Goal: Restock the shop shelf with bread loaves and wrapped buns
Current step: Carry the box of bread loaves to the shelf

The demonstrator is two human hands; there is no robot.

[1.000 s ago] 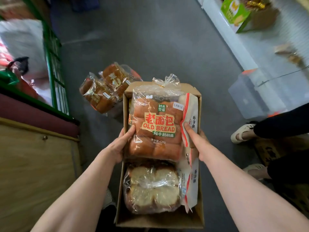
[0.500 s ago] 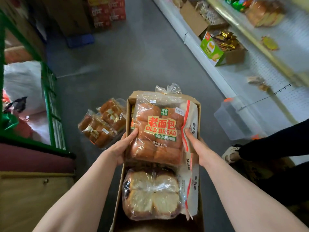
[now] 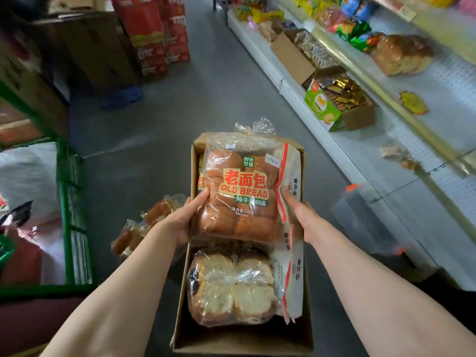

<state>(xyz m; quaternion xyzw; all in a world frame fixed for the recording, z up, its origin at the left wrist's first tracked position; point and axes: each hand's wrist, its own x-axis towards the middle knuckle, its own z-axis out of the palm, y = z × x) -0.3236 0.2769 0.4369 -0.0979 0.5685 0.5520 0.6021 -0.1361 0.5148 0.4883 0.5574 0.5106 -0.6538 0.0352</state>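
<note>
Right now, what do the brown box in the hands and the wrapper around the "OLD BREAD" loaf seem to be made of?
The brown open-top box looks like matte corrugated cardboard: dull tan walls, folded flaps. The clear printed wrapper on the "OLD BREAD" loaf looks like thin glossy plastic film: it crinkles, shines, and shows the crust through.

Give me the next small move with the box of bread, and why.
Probably carry the box right toward the white shelf. Left hand and right hand hold its sides, thumbs pinning the Old Bread bag; nothing is out yet, and the shelf shows bare space.
</note>
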